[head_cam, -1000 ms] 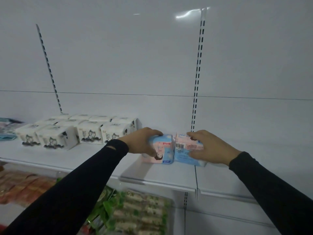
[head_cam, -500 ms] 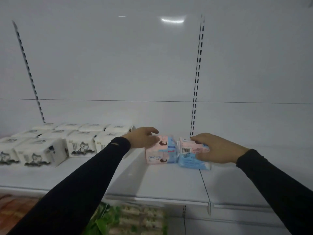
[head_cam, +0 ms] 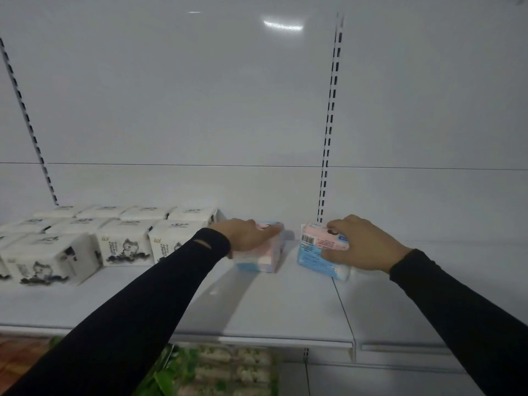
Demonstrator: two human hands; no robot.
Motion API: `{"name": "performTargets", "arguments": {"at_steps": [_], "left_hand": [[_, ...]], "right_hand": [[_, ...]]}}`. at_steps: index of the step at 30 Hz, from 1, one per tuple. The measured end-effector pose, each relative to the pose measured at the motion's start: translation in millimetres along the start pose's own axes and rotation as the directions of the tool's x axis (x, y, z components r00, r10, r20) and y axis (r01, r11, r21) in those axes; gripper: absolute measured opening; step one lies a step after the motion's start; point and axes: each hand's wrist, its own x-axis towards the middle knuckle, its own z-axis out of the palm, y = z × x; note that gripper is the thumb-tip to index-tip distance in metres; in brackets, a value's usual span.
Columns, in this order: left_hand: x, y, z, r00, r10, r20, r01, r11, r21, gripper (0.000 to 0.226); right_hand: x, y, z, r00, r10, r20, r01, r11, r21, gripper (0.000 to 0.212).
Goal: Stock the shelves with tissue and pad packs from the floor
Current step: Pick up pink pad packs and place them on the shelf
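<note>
Both arms reach forward in black sleeves over the white shelf point(head_cam: 285, 315), each hand palm-down on a pink-and-blue pad pack. The left hand point(head_cam: 245, 234) lies over the top of the left pad pack point(head_cam: 265, 257), fingers draped across it and curled over its far edge (the pack stands just beside the rows of white tissue packs point(head_cam: 125, 241) on its left). The right hand point(head_cam: 363, 245) grips the right pad pack point(head_cam: 317, 250), fingers wrapped over its top and thumb against its near face, and the two packs sit on the shelf with a narrow gap between them.
</note>
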Motion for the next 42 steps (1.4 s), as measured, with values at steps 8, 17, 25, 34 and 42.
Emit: {"name": "performTargets", "arguments": {"at_steps": [8,17,25,34,42], "left_hand": [[22,-8,-14,0.957,0.288,-0.04,-0.276,0.943,0.185,0.059],[15,-7,-11,0.977,0.198,-0.08,-0.169,0.946,0.276,0.052],[19,-12,3,0.995,0.091,-0.048,-0.095,0.992,-0.082,0.053],[11,-9,0,0.916,0.326,-0.233,-0.309,0.945,0.107,0.048],[19,-30,8,0.881,0.416,-0.227,-0.395,0.909,0.134,0.032]], "right_hand": [[0,2,-1,1.0,0.017,-0.007,-0.017,1.0,0.002,0.068],[3,1,-1,0.988,0.124,-0.088,-0.118,0.99,0.071,0.057],[-6,5,-17,0.998,0.052,0.041,-0.058,0.986,0.156,0.056],[5,-5,-13,0.988,0.065,-0.141,-0.073,0.996,-0.05,0.049],[14,16,-23,0.933,-0.201,0.298,0.222,0.974,-0.039,0.08]]}}
